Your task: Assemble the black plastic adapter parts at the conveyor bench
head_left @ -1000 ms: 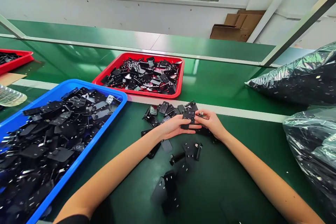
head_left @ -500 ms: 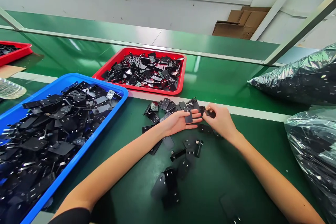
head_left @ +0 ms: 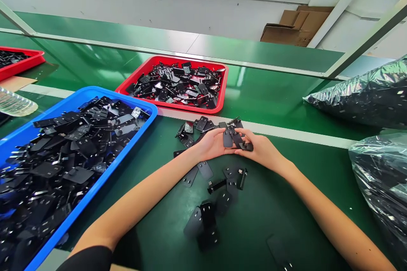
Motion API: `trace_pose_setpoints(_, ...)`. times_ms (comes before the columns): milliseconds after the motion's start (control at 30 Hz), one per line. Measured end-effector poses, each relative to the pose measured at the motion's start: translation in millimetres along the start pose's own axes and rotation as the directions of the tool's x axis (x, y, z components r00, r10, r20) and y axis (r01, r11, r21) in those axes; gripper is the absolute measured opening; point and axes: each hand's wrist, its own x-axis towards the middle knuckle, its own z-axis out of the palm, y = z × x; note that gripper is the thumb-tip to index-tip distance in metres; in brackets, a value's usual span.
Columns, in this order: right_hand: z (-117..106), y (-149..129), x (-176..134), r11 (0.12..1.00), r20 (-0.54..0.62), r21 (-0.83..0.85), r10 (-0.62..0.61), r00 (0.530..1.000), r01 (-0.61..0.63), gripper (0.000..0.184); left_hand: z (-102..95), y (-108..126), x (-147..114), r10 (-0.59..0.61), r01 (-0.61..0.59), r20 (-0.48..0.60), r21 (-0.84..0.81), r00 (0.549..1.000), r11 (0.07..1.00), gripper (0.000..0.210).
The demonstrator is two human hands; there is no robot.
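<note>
My left hand [head_left: 212, 144] is palm up, its thumb pressed on a small flat black plate [head_left: 227, 139] with rounded corners. My right hand [head_left: 261, 149] meets it from the other side, fingers closed round another dark piece [head_left: 246, 146] that overlaps the plate. Part of each piece is hidden by the fingers. Just behind my hands lies a loose pile of black pieces [head_left: 201, 123], some with shiny metal bits. Nearer me on the green table [head_left: 159, 233] are several more black plates [head_left: 194, 222] and a narrow black part with a metal end [head_left: 216, 186].
A blue tray [head_left: 124, 157] heaped with similar black parts stands at left. Behind it is a red tray [head_left: 226, 77] of parts, with another red tray [head_left: 38, 57] at far left. Filled plastic bags [head_left: 359, 97] lie at right. Cardboard [head_left: 295, 27] leans beyond the table.
My right hand has moved in against my left, bringing its dark piece over the left palm beside the plate. The view has shifted slightly.
</note>
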Motion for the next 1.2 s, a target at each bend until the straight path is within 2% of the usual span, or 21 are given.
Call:
trace_pose_setpoints(100,2.5,0.7,0.2,1.000,-0.029,-0.001,0.016,0.999,-0.016,0.051,-0.6,-1.0,0.4,-0.005,0.005,0.004,0.011,1.000,1.000,0.037)
trace_pose_setpoints(233,3.8,-2.6,0.3,0.999,-0.036,-0.036,0.018,0.999,-0.020,0.060,0.2,-2.2,0.1,-0.014,0.015,-0.019,0.041,1.000,0.999,0.036)
trace_pose_setpoints(367,6.4,-7.5,0.2,0.975,-0.087,-0.191,0.098,0.991,-0.114,0.054,0.3,-2.6,-0.4,-0.019,0.019,-0.010,0.037,1.000,0.999,0.036)
trace_pose_setpoints(467,12.2,-9.1,-0.4,0.930,-0.158,-0.311,0.151,0.976,-0.194,0.056,-1.8,-2.4,-0.2,-0.023,0.023,0.021,0.002,1.000,1.000,0.037)
trace_pose_setpoints(600,18.4,-8.1,-1.3,0.925,-0.182,-0.339,0.112,0.977,-0.170,0.056,-3.6,-1.6,-0.2,-0.058,0.058,0.030,-0.004,0.998,0.998,0.040)
trace_pose_setpoints(700,14.4,-5.1,-0.4,0.975,-0.186,-0.191,0.077,0.980,-0.112,0.056,-2.1,-0.9,-0.8,-0.050,0.050,0.016,-0.028,0.999,0.998,0.040)
trace_pose_setpoints(800,5.6,5.8,3.2,0.987,-0.224,0.133,0.115,0.968,-0.086,0.047,-0.3,-0.4,-1.4,-0.035,0.036,0.017,-0.045,0.999,0.998,0.042)
trace_pose_setpoints(867,2.1,19.0,6.6,0.923,-0.267,0.378,0.188,0.945,-0.077,0.039,0.2,-0.4,-1.4,-0.042,0.044,0.041,-0.038,0.998,0.998,0.045)
trace_pose_setpoints(967,3.6,40.4,10.9,0.761,-0.307,0.648,0.313,0.899,-0.043,0.037,0.2,-0.8,-1.1,-0.047,0.049,0.065,-0.025,0.997,0.998,0.047)
trace_pose_setpoints(1033,7.3,49.0,11.6,0.724,-0.313,0.689,0.347,0.884,-0.040,0.036,0.2,-1.2,-0.9,-0.042,0.044,0.066,-0.022,0.997,0.999,0.047)
trace_pose_setpoints(1100,10.7,50.8,10.4,0.792,-0.315,0.607,0.310,0.897,-0.061,0.034,0.5,-1.4,-0.9,-0.040,0.041,0.058,-0.022,0.998,0.999,0.047)
trace_pose_setpoints(1200,12.9,46.0,7.6,0.901,-0.265,0.425,0.215,0.940,-0.086,0.032,1.4,-1.3,-1.0,-0.043,0.044,0.030,-0.024,0.999,0.999,0.048)
